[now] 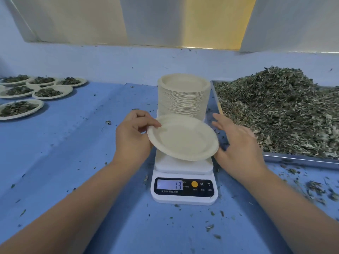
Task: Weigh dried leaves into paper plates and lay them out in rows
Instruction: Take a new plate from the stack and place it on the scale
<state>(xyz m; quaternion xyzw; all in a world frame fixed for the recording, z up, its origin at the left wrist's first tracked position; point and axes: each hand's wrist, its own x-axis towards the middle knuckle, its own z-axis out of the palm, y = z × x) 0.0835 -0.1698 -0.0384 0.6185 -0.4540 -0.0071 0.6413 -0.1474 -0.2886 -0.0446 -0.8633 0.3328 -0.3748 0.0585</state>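
Head view: an empty paper plate (183, 137) hangs tilted just above the scale (183, 186), its left rim pinched by the left hand (132, 136). The right hand (238, 143) hovers flat-fingered at the plate's right edge, holding nothing. The step looks like seating a fresh plate; next it needs setting level, then filling. Close behind the scale stands the plate stack (183, 96), and close on its right the tray (300, 160) rim and dried leaves (275, 107). Blue table (73, 143) runs left of the scale to the filled plates (49, 92).

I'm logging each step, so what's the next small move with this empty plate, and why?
Probably lower the empty plate flat onto the scale: the left hand holds it tilted above the platform, and the display shows minus 13.
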